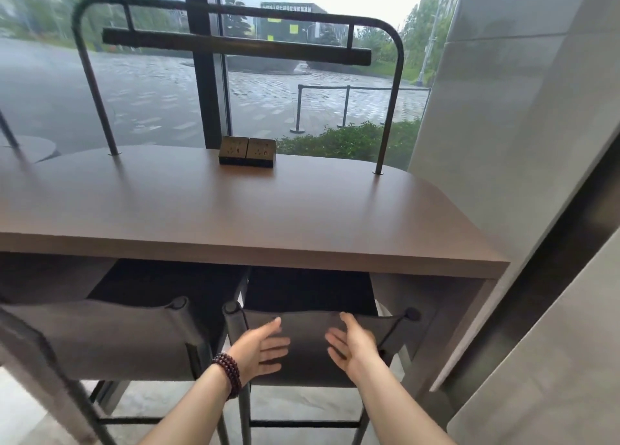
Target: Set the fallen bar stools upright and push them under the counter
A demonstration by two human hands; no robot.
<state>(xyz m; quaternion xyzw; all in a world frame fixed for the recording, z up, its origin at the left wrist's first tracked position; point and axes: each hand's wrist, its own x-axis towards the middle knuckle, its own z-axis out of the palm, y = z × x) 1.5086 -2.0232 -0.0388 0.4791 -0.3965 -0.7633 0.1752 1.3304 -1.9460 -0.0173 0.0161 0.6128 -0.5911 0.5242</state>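
Note:
Two bar stools stand upright, their dark seats tucked under the brown counter [235, 209]. The right stool [308, 360] shows its grey fabric backrest toward me; the left stool [110, 337] stands beside it, nearly touching. My left hand [258, 347], with a dark bead bracelet on the wrist, and my right hand [352, 344] are both spread open against or just in front of the right stool's backrest. Neither hand holds anything.
A black socket block [247, 151] sits at the counter's far edge by the window. A dark metal frame with a lamp bar [235, 47] rises from the counter. A grey wall panel [520, 142] closes off the right side. Grey floor shows below the stools.

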